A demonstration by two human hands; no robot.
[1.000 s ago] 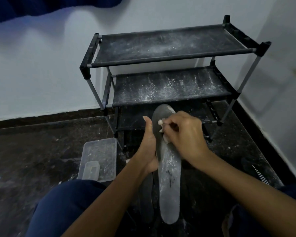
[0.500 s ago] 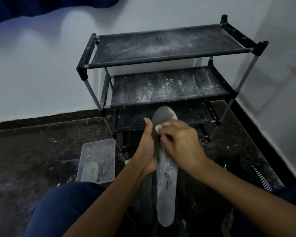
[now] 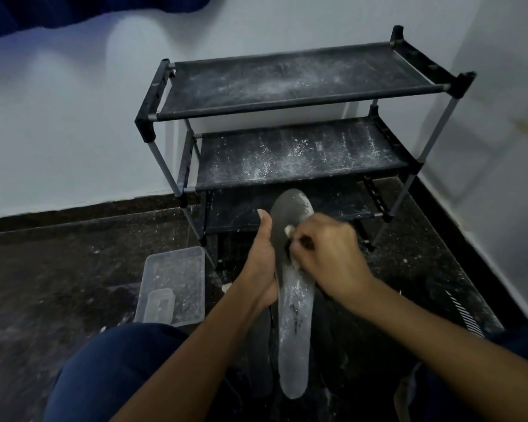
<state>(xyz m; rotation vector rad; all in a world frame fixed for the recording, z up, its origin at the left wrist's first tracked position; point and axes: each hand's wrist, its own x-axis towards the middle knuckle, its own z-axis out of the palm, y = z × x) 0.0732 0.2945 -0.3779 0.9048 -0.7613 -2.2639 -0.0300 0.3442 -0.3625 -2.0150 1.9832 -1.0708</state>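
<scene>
A long grey shoe insole [image 3: 294, 324], dusted with white powder on its near half, points away from me at the middle of the view. My left hand [image 3: 261, 263] grips its left edge, thumb up along the side. My right hand [image 3: 326, 257] presses a small white wad [image 3: 288, 229] against the insole's upper part, fingers curled round it. The insole's toe end [image 3: 290, 205] is darker, with a white streak on its right rim.
A black three-tier shoe rack [image 3: 287, 95] with powder on its shelves stands in the corner against white walls. A clear plastic box [image 3: 173, 287] sits on the dark speckled floor at my left. A second dark insole [image 3: 258, 354] lies beneath. My blue-clad knees frame the bottom.
My right hand with the white wad has slid a little down and back along the insole in a rubbing motion. The left hand keeps its grip.
</scene>
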